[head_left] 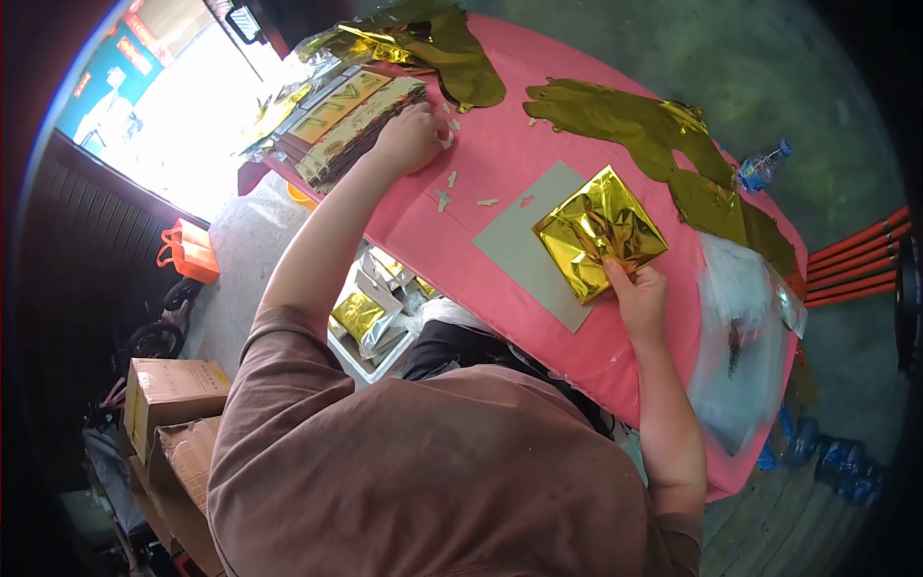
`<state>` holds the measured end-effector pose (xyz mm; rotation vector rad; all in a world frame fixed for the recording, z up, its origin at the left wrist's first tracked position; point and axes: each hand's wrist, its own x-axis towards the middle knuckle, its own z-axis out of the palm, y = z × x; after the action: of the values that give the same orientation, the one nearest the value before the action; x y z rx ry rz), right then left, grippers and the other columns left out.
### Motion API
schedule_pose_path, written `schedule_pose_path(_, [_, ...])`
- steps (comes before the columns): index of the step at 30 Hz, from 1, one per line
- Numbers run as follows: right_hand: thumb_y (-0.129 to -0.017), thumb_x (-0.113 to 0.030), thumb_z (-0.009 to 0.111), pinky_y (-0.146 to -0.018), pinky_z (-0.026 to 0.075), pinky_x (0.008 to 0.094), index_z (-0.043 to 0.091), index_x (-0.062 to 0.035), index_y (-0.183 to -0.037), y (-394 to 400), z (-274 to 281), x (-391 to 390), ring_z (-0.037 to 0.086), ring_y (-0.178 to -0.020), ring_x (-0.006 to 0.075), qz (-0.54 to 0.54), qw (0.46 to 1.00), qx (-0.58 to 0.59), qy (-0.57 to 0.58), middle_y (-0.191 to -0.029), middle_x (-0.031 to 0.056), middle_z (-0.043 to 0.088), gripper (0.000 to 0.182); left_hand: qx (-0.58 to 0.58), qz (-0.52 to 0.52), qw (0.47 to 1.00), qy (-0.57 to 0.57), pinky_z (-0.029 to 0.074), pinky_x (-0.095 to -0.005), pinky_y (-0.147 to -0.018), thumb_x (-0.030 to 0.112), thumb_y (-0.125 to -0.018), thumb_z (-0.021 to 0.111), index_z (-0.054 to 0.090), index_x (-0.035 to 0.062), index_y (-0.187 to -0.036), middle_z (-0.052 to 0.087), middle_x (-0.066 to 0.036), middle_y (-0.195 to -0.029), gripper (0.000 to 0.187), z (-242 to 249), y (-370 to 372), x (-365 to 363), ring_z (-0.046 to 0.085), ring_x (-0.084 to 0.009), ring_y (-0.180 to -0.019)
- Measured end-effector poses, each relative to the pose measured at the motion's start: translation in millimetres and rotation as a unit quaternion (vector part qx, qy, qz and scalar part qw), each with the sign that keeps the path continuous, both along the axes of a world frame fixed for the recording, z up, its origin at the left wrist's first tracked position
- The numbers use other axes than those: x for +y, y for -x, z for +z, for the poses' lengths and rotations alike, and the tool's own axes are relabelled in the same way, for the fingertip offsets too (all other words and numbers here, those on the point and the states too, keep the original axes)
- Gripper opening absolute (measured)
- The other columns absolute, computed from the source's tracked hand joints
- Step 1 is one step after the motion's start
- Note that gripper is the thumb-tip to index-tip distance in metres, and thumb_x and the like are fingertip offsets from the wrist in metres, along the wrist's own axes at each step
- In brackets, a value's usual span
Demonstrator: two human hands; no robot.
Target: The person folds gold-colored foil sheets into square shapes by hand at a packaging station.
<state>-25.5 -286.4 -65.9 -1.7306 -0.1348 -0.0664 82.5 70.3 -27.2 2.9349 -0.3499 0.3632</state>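
My right hand [639, 300] pinches the lower edge of a folded square of gold foil [598, 231], shiny and creased. Under that foil lies a grey card [514, 231] with a hang hole near its upper corner. At the far left of the pink-covered table, my left hand [411, 139] is closed beside a stack of printed cards [351, 135]. A small pale bit shows at its fingertips, too small to name. Several small card scraps [443, 199] lie scattered close to that hand.
Large gold foil pieces [615, 120] lie along the far side of the pink table [433, 231]. Clear plastic bags [735, 337] rest at the right end. A bottle [764, 165] stands beyond the edge. Below sits a white bin [370, 361]; cardboard boxes [173, 385] are at left.
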Motion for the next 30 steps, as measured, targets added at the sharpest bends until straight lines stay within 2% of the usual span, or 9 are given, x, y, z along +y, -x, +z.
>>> schedule_pose_path(6, [-0.085, -0.007, 0.063, -0.062, 0.045, 0.0197, 0.065, 0.0057, -0.086, 1.3, 0.0, 0.8, 0.056, -0.068, 0.0044, 0.000, 1.000, -0.011, -0.022, -0.078, 0.0018, 0.065, 0.013, 0.034, 0.010, 0.990, 0.135, 0.047, -0.0346, -0.071, 0.016, -0.079, 0.063, 0.065, 0.0050, -0.094, 0.058, -0.009, -0.092, 0.018, 27.1, 0.3, 1.2, 0.059, -0.0235, -0.081])
schedule_pose_path(8, [-0.085, -0.007, 0.063, -0.062, 0.045, 0.0196, 0.065, 0.0055, -0.087, 1.1, 0.4, 1.3, 0.056, -0.069, 0.0045, 0.004, 1.000, -0.008, -0.028, -0.078, 0.0017, 0.065, 0.013, 0.055, 0.040, 0.954, 0.291, 0.046, -0.0287, -0.064, 0.017, -0.082, 0.062, 0.065, 0.0027, -0.092, 0.059, -0.003, -0.083, 0.018, 41.5, 3.5, -2.8, 0.058, -0.0138, -0.071])
schedule_pose_path(12, [-0.085, -0.008, 0.063, -0.065, 0.046, 0.0209, 0.065, 0.0036, -0.088, -1.5, -3.3, -3.8, 0.057, -0.071, 0.0058, 0.005, 1.000, 0.010, -0.019, -0.080, 0.0015, 0.065, 0.012, 0.102, 0.032, 0.912, 0.396, 0.044, -0.0221, -0.063, 0.018, -0.085, 0.060, 0.065, 0.0021, -0.092, 0.061, 0.002, -0.082, 0.017, 49.3, 3.4, -9.2, 0.054, -0.0051, -0.071])
schedule_pose_path(15, [-0.085, -0.009, 0.062, -0.071, 0.047, 0.0225, 0.064, 0.0018, -0.094, -3.6, -0.5, -8.8, 0.058, -0.077, 0.0074, -0.011, 0.997, 0.022, -0.069, -0.087, 0.0019, 0.065, 0.014, 0.152, -0.040, 0.889, 0.431, 0.043, -0.0190, -0.062, 0.016, -0.086, 0.059, 0.065, 0.0024, -0.094, 0.062, 0.003, -0.082, 0.017, 39.1, 3.4, -24.4, 0.053, -0.0016, -0.070])
schedule_pose_path(17, [-0.086, -0.009, 0.062, -0.074, 0.047, 0.0232, 0.063, 0.0016, -0.096, -6.5, 4.3, -14.8, 0.058, -0.081, 0.0080, -0.038, 0.993, 0.015, -0.113, -0.091, 0.0024, 0.064, 0.015, 0.149, -0.101, 0.870, 0.458, 0.047, -0.0240, -0.060, 0.016, -0.084, 0.061, 0.067, 0.0055, -0.090, 0.063, 0.000, -0.073, 0.013, 25.9, 13.8, -51.7, 0.057, -0.0061, -0.069])
schedule_pose_path(19, [-0.087, -0.007, 0.059, -0.081, 0.045, 0.0246, 0.062, 0.0010, -0.101, -13.1, 7.4, -23.5, 0.057, -0.090, 0.0092, -0.065, 0.973, -0.035, -0.221, -0.100, 0.0036, 0.063, 0.016, 0.184, -0.098, 0.874, 0.440, 0.046, -0.0247, -0.060, 0.015, -0.082, 0.062, 0.066, 0.0044, -0.090, 0.063, -0.001, -0.073, 0.014, 13.0, 24.5, -80.5, 0.057, -0.0062, -0.068])
schedule_pose_path(24, [-0.088, -0.005, 0.057, -0.083, 0.045, 0.0252, 0.062, -0.0004, -0.102, -17.3, 0.5, -33.6, 0.058, -0.091, 0.0103, -0.068, 0.964, -0.055, -0.253, -0.102, 0.0041, 0.063, 0.016, 0.189, -0.134, 0.909, 0.347, 0.047, -0.0314, -0.062, 0.016, -0.074, 0.064, 0.063, 0.0024, -0.082, 0.062, -0.008, -0.072, 0.016, -18.7, 46.5, -141.6, 0.061, -0.0175, -0.066])
schedule_pose_path(27, [-0.088, -0.005, 0.057, -0.083, 0.045, 0.0250, 0.062, -0.0011, -0.103, -15.6, 2.4, -31.7, 0.058, -0.091, 0.0102, -0.066, 0.963, -0.046, -0.256, -0.102, 0.0042, 0.063, 0.016, 0.157, -0.150, 0.938, 0.270, 0.047, -0.0269, -0.061, 0.014, -0.078, 0.064, 0.060, 0.0006, -0.084, 0.057, -0.002, -0.072, 0.015, -14.5, 60.2, -156.9, 0.056, -0.0115, -0.065])
schedule_pose_path(30, [-0.088, -0.006, 0.058, -0.083, 0.046, 0.0244, 0.062, -0.0015, -0.103, -13.4, 6.4, -32.7, 0.058, -0.091, 0.0098, -0.057, 0.966, -0.053, -0.246, -0.102, 0.0042, 0.063, 0.016, 0.080, -0.191, 0.956, 0.207, 0.048, -0.0300, -0.065, 0.015, -0.077, 0.063, 0.061, -0.0001, -0.091, 0.058, -0.005, -0.082, 0.020, -22.2, 59.1, -152.3, 0.058, -0.0142, -0.070])
